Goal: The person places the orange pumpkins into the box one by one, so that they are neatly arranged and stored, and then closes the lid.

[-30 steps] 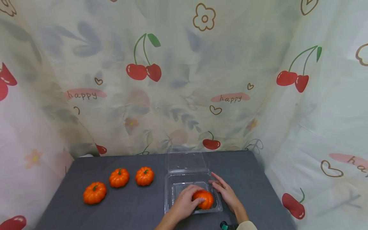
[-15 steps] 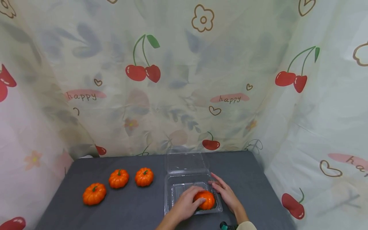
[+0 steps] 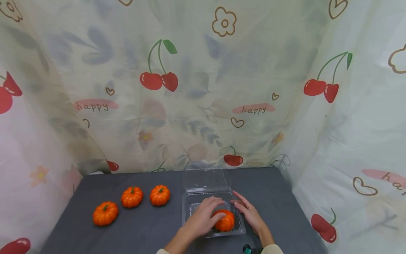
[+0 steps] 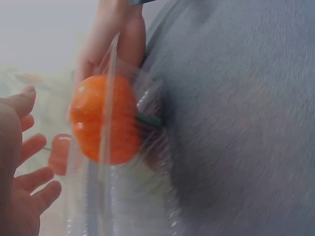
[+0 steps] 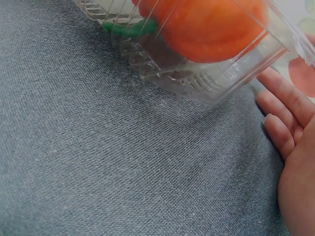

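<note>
Down on the grey surface (image 3: 142, 233), one pumpkin (image 3: 224, 220) sits inside the clear clamshell box (image 3: 187, 211). Left hand (image 3: 203, 217) hovers over it, fingers spread and loose, holding nothing. Right hand (image 3: 250, 213) rests flat against the box's right wall, fingers straight. Three pumpkins (image 3: 131, 197) wait well left.

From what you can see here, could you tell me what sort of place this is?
It looks like a staged tabletop set, not a real kitchen: a grey cloth-covered table enclosed by cherry-print curtains, with small orange toy pumpkins and a clear plastic clamshell box.
</note>
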Demonstrator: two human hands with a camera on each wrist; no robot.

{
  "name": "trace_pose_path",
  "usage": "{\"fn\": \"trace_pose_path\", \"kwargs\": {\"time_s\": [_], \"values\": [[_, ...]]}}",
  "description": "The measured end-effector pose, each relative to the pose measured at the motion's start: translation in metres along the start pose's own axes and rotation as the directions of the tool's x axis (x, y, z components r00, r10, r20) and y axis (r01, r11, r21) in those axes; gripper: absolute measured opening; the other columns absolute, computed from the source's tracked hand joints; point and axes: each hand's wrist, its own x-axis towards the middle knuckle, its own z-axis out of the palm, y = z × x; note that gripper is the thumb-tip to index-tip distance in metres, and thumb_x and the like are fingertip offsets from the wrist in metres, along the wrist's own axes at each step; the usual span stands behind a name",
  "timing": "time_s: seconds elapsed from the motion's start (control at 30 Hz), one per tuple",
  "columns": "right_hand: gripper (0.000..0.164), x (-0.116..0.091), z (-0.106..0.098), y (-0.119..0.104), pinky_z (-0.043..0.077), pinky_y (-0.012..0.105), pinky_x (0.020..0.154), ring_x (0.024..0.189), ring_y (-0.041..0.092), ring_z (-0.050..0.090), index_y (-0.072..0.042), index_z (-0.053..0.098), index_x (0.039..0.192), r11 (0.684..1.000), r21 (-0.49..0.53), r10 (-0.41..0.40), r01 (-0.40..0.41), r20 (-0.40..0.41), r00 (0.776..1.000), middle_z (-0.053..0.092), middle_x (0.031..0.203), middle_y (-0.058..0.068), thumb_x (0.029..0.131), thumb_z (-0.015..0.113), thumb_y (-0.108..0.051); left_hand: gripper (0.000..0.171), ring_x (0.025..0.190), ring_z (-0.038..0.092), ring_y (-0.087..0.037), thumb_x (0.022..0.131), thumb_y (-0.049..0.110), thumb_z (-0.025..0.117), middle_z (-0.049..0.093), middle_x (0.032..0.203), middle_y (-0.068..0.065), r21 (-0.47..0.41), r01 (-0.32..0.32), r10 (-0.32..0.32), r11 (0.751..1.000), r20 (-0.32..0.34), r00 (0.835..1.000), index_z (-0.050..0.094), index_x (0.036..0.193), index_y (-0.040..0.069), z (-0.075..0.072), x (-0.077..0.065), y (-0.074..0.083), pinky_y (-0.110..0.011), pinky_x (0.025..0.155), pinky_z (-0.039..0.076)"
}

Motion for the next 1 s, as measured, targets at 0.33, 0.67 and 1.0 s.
{"fn": "trace_pose_path", "kwargs": {"time_s": [0.33, 0.67, 1.0], "values": [[0.056, 0.0, 0.002, 0.0, 0.047, 0.049, 0.107, 0.133, 0.028, 0.057, -0.033, 0.044, 0.154, 1.0, 0.001, 0.009, -0.009, -0.016, 1.0, 0.066, 0.14, 0.008, 0.101, 0.057, -0.048, 0.064, 0.152, 0.035, -0.036, 0.098, 0.061, 0.055, 0.048, 0.157, -0.001, 0.199, 0.016, -0.003, 0.98, -0.068, 0.998, 0.046, 0.152, 0.029, -0.024, 0.005, -0.006, -0.057, 0.118, 0.037], [0.052, 0.0, 0.003, -0.001, 0.047, 0.031, 0.097, 0.131, 0.025, 0.059, -0.034, 0.045, 0.153, 1.0, 0.001, 0.016, -0.016, -0.027, 1.0, 0.066, 0.139, 0.007, 0.103, 0.057, -0.041, 0.083, 0.158, 0.02, -0.037, 0.09, 0.072, 0.057, 0.031, 0.168, -0.003, 0.345, 0.109, -0.052, 0.932, -0.171, 0.984, 0.035, 0.159, 0.032, -0.037, 0.008, -0.025, -0.061, 0.124, 0.024], [0.052, 0.0, 0.002, -0.001, 0.047, 0.031, 0.097, 0.132, 0.026, 0.057, -0.034, 0.044, 0.154, 1.0, 0.011, 0.014, -0.014, -0.013, 1.0, 0.065, 0.141, 0.008, 0.103, 0.056, -0.042, 0.092, 0.161, 0.008, -0.036, 0.087, 0.08, 0.053, 0.014, 0.173, 0.002, 0.468, 0.181, -0.087, 0.865, -0.214, 0.973, 0.02, 0.163, 0.039, -0.046, 0.006, -0.048, -0.063, 0.127, 0.012]]}}
